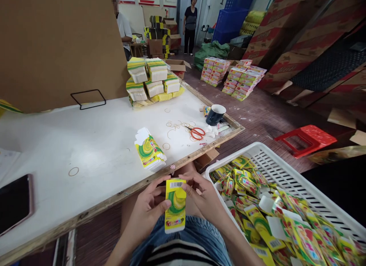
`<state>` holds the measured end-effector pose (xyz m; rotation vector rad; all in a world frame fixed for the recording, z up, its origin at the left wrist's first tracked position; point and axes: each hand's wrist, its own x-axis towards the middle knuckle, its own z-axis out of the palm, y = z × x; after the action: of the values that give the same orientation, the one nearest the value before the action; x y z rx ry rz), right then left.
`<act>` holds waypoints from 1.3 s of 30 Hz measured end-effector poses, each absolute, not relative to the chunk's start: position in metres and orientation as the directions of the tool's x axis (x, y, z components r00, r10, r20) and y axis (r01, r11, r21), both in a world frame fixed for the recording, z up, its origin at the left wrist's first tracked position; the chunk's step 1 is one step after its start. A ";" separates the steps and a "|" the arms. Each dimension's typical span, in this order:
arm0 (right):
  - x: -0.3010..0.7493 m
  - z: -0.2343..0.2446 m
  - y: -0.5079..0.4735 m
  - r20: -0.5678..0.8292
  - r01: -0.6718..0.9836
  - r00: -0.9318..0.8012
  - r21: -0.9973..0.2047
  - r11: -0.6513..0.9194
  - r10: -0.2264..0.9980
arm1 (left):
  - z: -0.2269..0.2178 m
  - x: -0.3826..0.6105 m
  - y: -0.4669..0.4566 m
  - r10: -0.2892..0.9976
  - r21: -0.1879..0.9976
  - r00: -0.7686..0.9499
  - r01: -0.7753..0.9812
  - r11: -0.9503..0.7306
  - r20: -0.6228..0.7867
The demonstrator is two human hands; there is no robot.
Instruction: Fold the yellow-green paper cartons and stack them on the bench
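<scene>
Both hands hold one small yellow and green carton [175, 209] upright above my lap. My left hand [153, 203] grips its left side, thumb across the printed front. At the upper right edge, near the barcode, the fingers and thumb of my right hand [201, 193] pinch it. Just beyond, on the table, lies a stack of flat cartons [148, 149] of the same print. To my right a white plastic basket [261, 147] is filled with many such cartons [265, 228], some with white flaps sticking out.
On the white table [94, 144] are red-handled scissors [197, 133], loose rubber bands, a dark mug [215, 115], a phone [15, 203] and bundled flat cartons [154, 81]. A wooden rim edges the table. A red stool [311, 138] stands right. People [190, 24] are in the background.
</scene>
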<state>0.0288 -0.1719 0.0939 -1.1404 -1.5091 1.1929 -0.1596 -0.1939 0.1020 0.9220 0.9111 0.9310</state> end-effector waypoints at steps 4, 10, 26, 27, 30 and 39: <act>0.025 0.087 -0.174 0.010 -0.073 -0.174 -0.997 -0.003 0.985 | 0.100 -0.149 -0.195 0.920 0.921 0.326 -0.243 0.305 -0.219; 0.070 0.110 -0.170 0.308 0.419 0.062 -0.871 0.255 0.949 | 0.109 -0.155 -0.180 0.981 0.972 0.196 0.230 -0.056 0.010; 0.040 0.097 -0.172 0.085 0.392 -0.037 -0.915 0.093 0.996 | 0.100 -0.238 -0.120 0.928 0.432 0.335 0.822 -0.372 0.162; 0.035 0.098 -0.171 0.079 0.368 -0.061 -0.925 0.096 0.995 | 0.099 -0.240 -0.119 0.925 0.426 0.338 0.821 -0.380 0.174; 0.026 0.100 -0.172 0.060 0.316 -0.110 -0.944 0.092 0.992 | 0.097 -0.245 -0.115 0.910 0.422 0.369 0.806 -0.415 0.191; 0.009 0.092 -0.179 -0.038 0.188 -0.103 -0.982 -0.018 0.994 | 0.077 -0.258 -0.104 0.820 0.375 0.412 0.743 -0.554 0.396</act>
<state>0.0091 -0.1794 0.0922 -1.3170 -1.4145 1.2147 -0.2583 -0.1038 0.0773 2.5194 1.4041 0.8289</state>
